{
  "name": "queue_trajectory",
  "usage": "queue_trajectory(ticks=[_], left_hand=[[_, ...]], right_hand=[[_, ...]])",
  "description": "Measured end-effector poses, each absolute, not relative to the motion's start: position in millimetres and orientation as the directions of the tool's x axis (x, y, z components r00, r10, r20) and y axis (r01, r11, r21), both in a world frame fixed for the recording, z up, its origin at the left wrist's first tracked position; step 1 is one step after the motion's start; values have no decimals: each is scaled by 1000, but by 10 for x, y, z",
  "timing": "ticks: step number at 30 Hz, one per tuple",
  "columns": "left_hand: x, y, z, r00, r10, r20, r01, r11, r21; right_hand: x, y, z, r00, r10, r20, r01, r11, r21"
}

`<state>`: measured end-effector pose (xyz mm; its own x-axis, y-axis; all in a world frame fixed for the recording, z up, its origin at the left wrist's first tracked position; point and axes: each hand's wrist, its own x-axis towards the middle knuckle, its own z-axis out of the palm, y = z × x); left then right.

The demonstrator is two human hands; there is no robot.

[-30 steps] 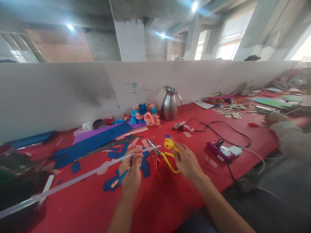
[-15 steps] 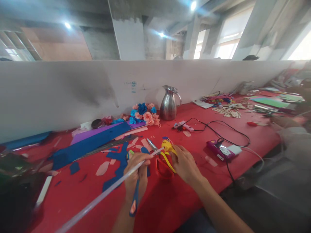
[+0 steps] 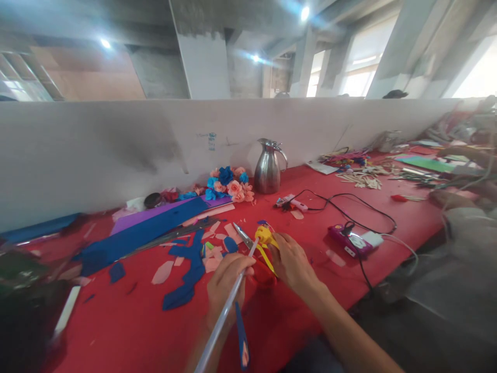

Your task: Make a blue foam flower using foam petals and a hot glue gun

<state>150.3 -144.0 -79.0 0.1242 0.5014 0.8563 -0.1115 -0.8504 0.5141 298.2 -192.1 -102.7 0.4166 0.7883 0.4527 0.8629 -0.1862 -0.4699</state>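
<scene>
A long translucent rod (image 3: 223, 317) and dangling narrow blue strip (image 3: 241, 339) fill the left hand's (image 3: 225, 282) grip above the red table (image 3: 147, 336); the rod's tip, apart a second ago, now meets the rounded yellow piece (image 3: 264, 235) the right hand (image 3: 292, 263) holds.

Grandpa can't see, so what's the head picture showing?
A left hand holds a long pale rod, its tip at a yellow object in the right hand. Blue and pink scraps litter the red table; a metal jug stands behind.
</scene>
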Motion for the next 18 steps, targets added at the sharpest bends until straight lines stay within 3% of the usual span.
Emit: queue_trajectory(ticks=[6, 13, 18], left_hand=[[1461, -1341, -841, 218, 311, 925, -65, -941, 331], [1448, -1321, -841, 233, 329, 915, -14, -940, 342], [1409, -1324, -822, 310, 310, 899, -1, -945, 327]], right_hand=[[2985, -1899, -1082, 423, 765, 486, 867, -185, -463], [3053, -1861, -1167, 421, 737, 529, 870, -162, -466], [3041, -1869, -1149, 445, 753, 484, 850, -184, -493]])
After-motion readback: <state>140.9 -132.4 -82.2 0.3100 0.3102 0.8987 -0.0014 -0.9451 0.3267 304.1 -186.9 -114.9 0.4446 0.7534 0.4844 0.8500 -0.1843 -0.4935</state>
